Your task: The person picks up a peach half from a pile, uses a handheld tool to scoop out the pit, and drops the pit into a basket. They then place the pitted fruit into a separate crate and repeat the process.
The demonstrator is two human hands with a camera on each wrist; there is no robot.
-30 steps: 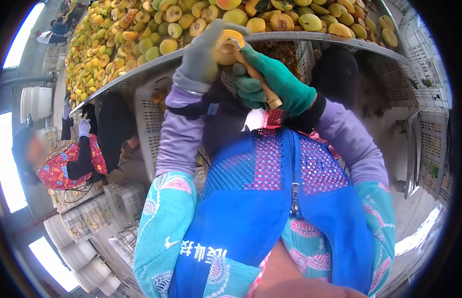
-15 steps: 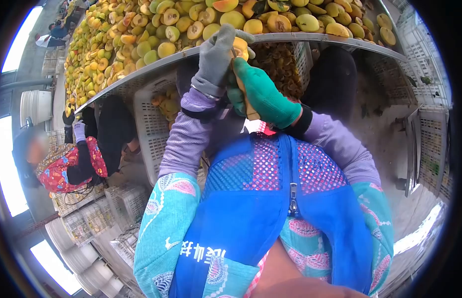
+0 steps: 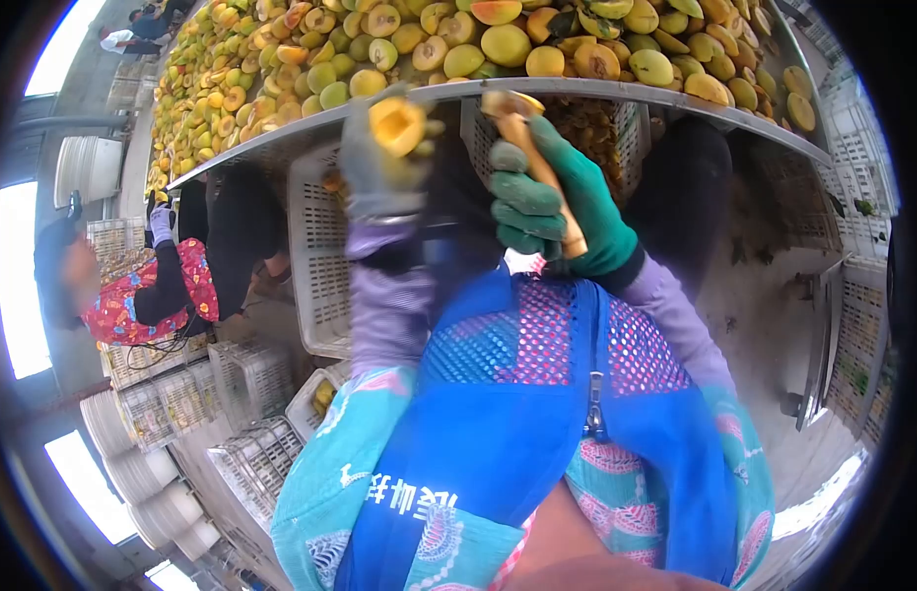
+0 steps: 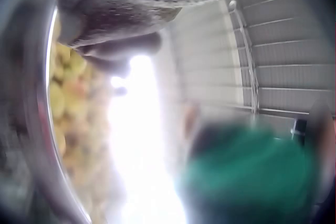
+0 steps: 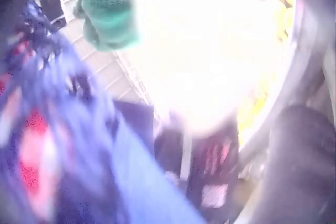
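Observation:
In the head view my left hand (image 3: 379, 167), in a grey glove, grips a yellow fruit half (image 3: 396, 123) with its cut face toward me, just under the table rim. My right hand (image 3: 552, 197), in a green glove, is curled round a wooden-handled tool (image 3: 545, 177) a little to the right, apart from the fruit. A small piece of fruit (image 3: 508, 101) sits at the tool's tip. The wrist views are blurred: the left shows the grey glove (image 4: 131, 14) and a green blur (image 4: 252, 176), the right shows only the green glove (image 5: 107, 8).
A metal table (image 3: 616, 91) heaped with yellow-green fruit (image 3: 429, 39) runs across the top. White plastic crates (image 3: 315, 246) stand under it, one with peelings (image 3: 586, 123). Another person in red flowered sleeves (image 3: 153, 295) works at the left. Stacked white buckets (image 3: 153, 492) stand lower left.
The hands have come apart. The tool was pressed into the fruit; now the left hand has carried the fruit half to the left and the tool is free of it.

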